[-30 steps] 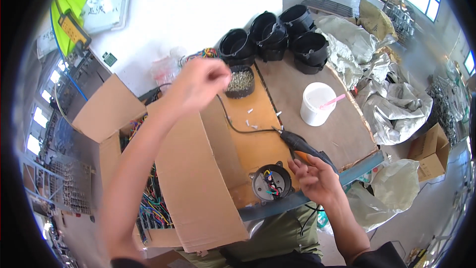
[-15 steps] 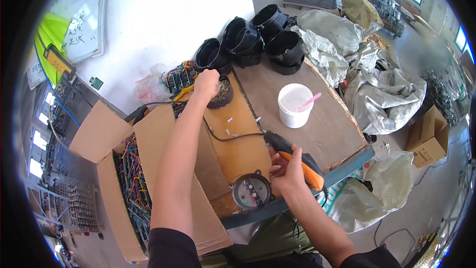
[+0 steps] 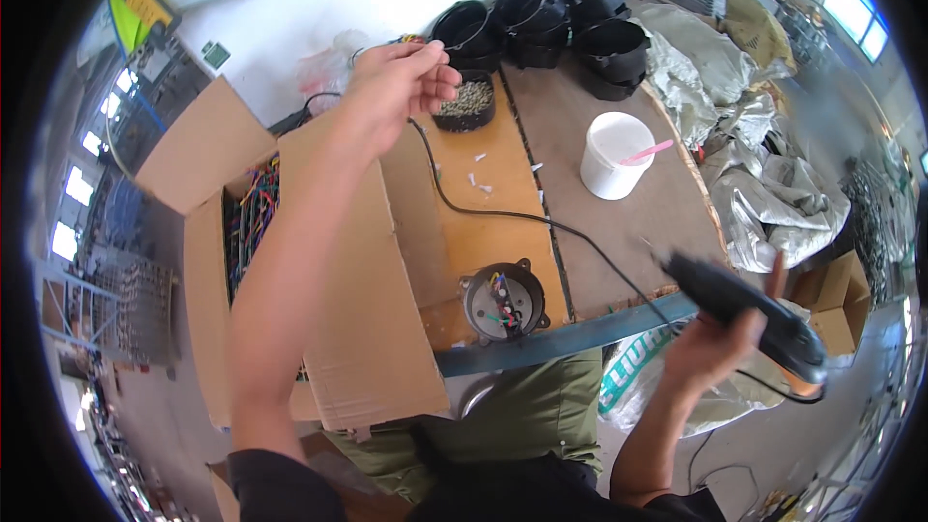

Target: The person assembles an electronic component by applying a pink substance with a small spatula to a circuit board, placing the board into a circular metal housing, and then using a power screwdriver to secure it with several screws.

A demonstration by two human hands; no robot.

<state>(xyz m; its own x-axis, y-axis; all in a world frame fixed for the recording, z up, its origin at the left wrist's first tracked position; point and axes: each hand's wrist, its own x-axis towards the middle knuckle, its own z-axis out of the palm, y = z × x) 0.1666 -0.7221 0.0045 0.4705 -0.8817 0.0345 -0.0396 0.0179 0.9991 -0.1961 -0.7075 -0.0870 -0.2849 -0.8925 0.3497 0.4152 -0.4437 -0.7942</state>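
My left hand (image 3: 401,87) is raised beside a black round tub (image 3: 466,121) filled with small metallic pieces that look like screws. Its fingers are curled together; anything pinched between them is too small to make out. In my right hand (image 3: 710,353) is a black and orange electric screwdriver (image 3: 739,300), slightly blurred, held over the table's front right edge with its tip toward the far left. A black round housing (image 3: 530,292) lies near the table's front edge, with a grey inside and several coloured wires.
An open cardboard box (image 3: 362,329) of wired parts stands at left. The screwdriver's cord (image 3: 512,215) crosses the table. A white bucket (image 3: 614,174) holds a pink stick. Black round housings (image 3: 536,14) are stacked at the back, small white pieces (image 3: 474,179) lie mid-table, and silvery sacks (image 3: 778,198) are at right.
My left hand has come up out of the tub. My right hand has swung the screwdriver right, away from the round housing. The whole view has shifted.
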